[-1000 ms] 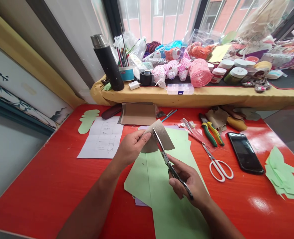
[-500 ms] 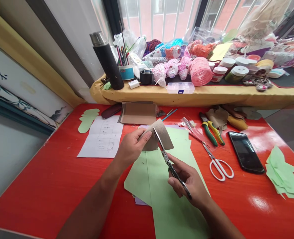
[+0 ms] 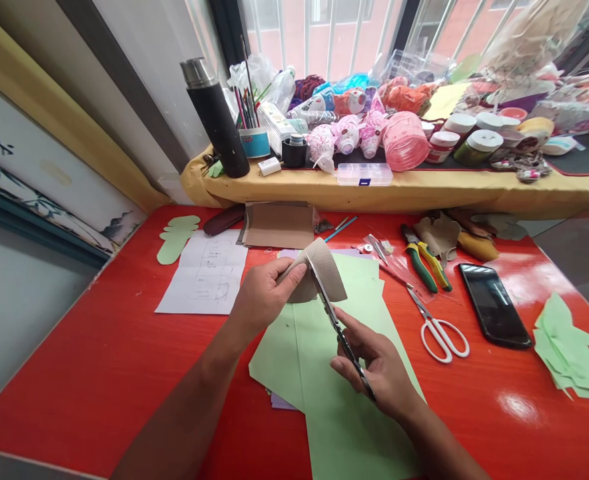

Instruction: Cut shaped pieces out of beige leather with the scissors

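Observation:
A grey-beige piece of leather-like material [image 3: 330, 272] is pinched at its left edge between the thumb and fingers of my left hand [image 3: 269, 290]. My right hand [image 3: 374, 363] grips a pair of dark-handled scissors [image 3: 330, 312], whose blades lie across the piece from below. The blade tips reach close to my left thumb. Beneath both hands lies a large sheet of light green paper [image 3: 354, 400], with purple paper [image 3: 285, 402] partly showing under it.
White-handled scissors [image 3: 444, 340], pliers [image 3: 427, 265] and a phone [image 3: 494, 303] lie to the right, with green paper scraps [image 3: 572, 347] beyond. A marked white sheet [image 3: 202, 273] and green cutouts [image 3: 174, 243] are at left. Brown sheets [image 3: 279, 225] lie behind. A cluttered ledge [image 3: 284, 185] runs along the back.
The scissors' handles have closed together a little and the blades have come nearer each other across the piece. My left hand keeps its pinch nearly in place.

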`<state>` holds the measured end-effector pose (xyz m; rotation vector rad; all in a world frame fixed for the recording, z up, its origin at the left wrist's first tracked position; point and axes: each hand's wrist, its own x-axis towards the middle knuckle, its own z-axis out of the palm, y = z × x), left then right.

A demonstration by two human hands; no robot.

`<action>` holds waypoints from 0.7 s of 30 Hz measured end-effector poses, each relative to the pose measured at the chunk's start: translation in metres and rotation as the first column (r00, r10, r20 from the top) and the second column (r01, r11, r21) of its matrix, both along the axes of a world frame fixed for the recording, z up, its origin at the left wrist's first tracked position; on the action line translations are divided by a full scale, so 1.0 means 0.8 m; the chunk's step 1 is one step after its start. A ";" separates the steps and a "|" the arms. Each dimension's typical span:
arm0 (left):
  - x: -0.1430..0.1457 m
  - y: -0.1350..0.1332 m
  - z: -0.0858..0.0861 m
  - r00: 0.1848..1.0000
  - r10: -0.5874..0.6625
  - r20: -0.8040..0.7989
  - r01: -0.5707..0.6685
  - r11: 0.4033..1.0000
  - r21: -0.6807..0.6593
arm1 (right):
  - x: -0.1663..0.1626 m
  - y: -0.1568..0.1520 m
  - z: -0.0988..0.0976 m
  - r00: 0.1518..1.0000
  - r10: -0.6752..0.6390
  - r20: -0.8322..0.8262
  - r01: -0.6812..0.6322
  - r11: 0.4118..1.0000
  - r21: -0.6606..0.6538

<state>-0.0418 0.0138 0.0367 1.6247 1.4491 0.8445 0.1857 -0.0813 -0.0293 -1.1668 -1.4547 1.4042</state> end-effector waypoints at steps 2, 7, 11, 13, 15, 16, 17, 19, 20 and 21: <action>0.000 0.001 0.000 1.000 -0.005 0.006 0.005 1.000 -0.007 | 0.000 0.000 0.001 1.000 -0.004 -0.003 0.004 1.000 0.005; 0.002 0.002 -0.001 0.993 0.037 0.116 -0.036 0.999 -0.003 | 0.001 -0.001 0.003 1.000 -0.004 0.016 0.004 1.000 -0.004; 0.002 0.001 -0.001 0.996 0.049 0.080 -0.050 0.999 0.007 | 0.001 -0.001 0.003 1.000 -0.003 0.020 0.003 1.000 0.004; 0.002 0.001 0.000 0.997 0.050 0.051 -0.051 0.999 0.016 | 0.001 -0.001 0.003 1.000 -0.003 0.019 0.003 1.000 0.005; 0.002 0.000 0.000 0.998 0.046 0.040 -0.047 0.999 0.019 | 0.001 -0.001 0.002 1.000 -0.004 0.022 0.004 1.000 0.006; 0.002 0.000 0.000 0.998 0.041 0.042 -0.042 0.999 0.021 | 0.001 -0.001 0.003 1.000 -0.005 0.024 0.005 1.000 0.007; 0.002 0.000 0.000 0.998 0.036 0.049 -0.038 0.999 0.025 | 0.001 -0.001 0.003 1.000 -0.006 0.025 0.006 1.000 0.006; 0.003 0.001 -0.001 0.998 0.043 0.055 -0.045 0.998 0.044 | 0.000 -0.001 0.003 1.000 -0.011 0.025 0.010 1.000 0.006; 0.003 0.002 -0.002 0.997 0.068 0.043 -0.071 0.995 0.066 | 0.000 -0.001 0.004 1.000 -0.015 0.023 0.015 1.000 0.006; 0.003 0.003 -0.003 0.994 0.111 0.023 -0.112 0.989 0.093 | 0.000 -0.001 0.004 1.000 -0.018 0.021 0.018 1.000 0.006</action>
